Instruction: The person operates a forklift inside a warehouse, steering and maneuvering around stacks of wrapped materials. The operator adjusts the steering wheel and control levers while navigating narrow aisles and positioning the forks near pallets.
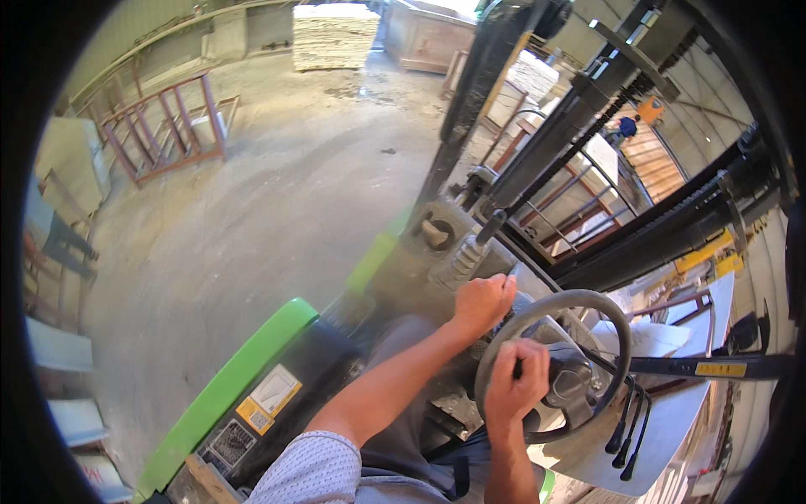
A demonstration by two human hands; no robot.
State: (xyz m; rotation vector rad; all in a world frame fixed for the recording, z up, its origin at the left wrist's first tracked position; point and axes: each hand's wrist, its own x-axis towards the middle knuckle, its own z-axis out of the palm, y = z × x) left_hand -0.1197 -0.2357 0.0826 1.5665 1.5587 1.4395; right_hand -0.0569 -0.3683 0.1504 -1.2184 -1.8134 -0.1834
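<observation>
I sit at the controls of a forklift with a green body panel. My right hand is closed at the near left side of the black steering wheel, around a dark knob mostly hidden by the fingers. My left hand makes a fist just beyond the wheel's far left rim, beside the steering column. A thin greyish tip shows above that fist; what it grips is hidden. Several black control levers stand right of the wheel. Ahead of my left hand is a lever with a ribbed boot.
The dark forklift mast rises ahead and right. A reddish metal rack stands on the concrete floor to the left, with stacked pale slabs beyond. One person is at far left, another beyond the mast.
</observation>
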